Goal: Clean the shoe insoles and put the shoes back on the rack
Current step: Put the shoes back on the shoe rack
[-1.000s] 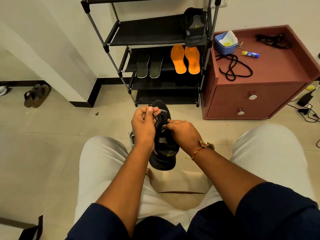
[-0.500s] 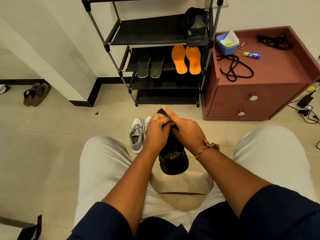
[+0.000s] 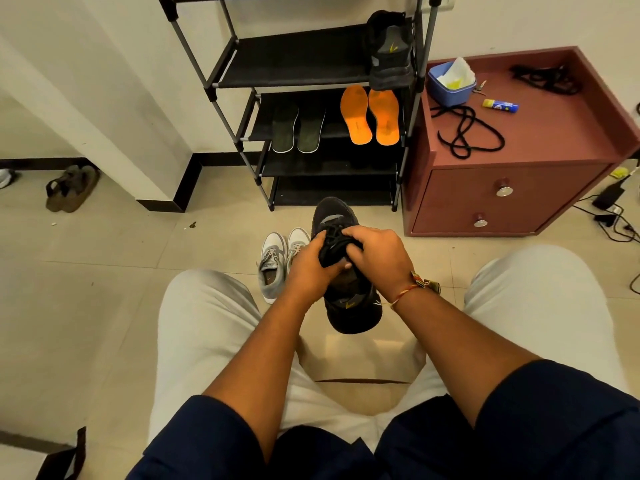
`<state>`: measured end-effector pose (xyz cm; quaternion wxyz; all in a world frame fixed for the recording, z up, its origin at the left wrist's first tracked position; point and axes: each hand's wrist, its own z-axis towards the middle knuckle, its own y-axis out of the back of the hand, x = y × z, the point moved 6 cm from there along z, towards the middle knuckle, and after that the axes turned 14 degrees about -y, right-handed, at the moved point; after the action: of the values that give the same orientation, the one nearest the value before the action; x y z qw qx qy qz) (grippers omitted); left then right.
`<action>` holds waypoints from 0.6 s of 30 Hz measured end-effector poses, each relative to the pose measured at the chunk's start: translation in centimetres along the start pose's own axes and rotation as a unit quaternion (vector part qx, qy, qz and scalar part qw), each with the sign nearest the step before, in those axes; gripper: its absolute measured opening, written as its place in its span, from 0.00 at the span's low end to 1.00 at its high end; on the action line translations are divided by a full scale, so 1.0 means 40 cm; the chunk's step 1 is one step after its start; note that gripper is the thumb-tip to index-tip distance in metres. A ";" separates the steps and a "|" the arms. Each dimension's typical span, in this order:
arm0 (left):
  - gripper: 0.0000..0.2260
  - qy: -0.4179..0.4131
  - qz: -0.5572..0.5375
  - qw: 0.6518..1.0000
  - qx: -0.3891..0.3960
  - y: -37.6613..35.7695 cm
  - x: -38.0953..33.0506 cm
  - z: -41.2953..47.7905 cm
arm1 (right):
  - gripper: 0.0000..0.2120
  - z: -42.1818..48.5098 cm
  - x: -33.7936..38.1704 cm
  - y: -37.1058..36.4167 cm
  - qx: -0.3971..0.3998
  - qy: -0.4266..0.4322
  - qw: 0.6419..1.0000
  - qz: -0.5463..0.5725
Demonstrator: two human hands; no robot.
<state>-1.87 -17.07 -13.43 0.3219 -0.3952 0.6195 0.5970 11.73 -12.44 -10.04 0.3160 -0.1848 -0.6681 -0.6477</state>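
A single wide-angle view is taken from the head, aimed forward and down. The left hand (image 3: 308, 268) and right hand (image 3: 377, 254) are framed close, centred; the rack (image 3: 294, 60) is seen beyond them.

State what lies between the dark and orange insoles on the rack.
Nothing: the head view shows only bare shelf between dark insoles and orange insoles.

Left hand (image 3: 308, 268) has dropped from the raised lace onto the black shoe (image 3: 351, 306). Right hand (image 3: 377, 252) has curled over the lacing. Grey sneakers (image 3: 277, 261) are now exposed at its 9 o'clock.
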 end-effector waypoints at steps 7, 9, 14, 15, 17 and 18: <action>0.26 0.005 0.234 0.972 -0.037 0.017 -0.020 -0.007 | 0.13 -0.006 0.021 -0.003 0.021 0.024 0.999 0.019; 0.29 0.021 0.263 0.964 -0.027 0.016 -0.010 -0.008 | 0.14 0.003 0.018 -0.007 0.056 0.001 0.998 0.012; 0.31 0.013 0.330 0.943 -0.026 0.021 -0.017 -0.011 | 0.17 0.006 0.011 0.002 0.116 -0.098 0.980 0.127; 0.32 0.010 0.348 0.937 -0.023 0.019 -0.019 -0.012 | 0.15 0.006 0.006 0.007 0.098 -0.114 0.974 0.169; 0.34 0.007 0.374 0.927 -0.013 0.011 -0.019 -0.012 | 0.11 0.009 -0.012 0.006 0.075 -0.161 0.949 0.262; 0.35 0.003 0.384 0.923 -0.009 0.005 -0.020 -0.013 | 0.09 0.010 -0.023 0.001 0.077 -0.193 0.926 0.315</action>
<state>-1.64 -17.50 -12.60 0.0626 -0.1316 0.7194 0.6791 12.35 -11.91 -10.58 0.3819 -0.4828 -0.6713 -0.4128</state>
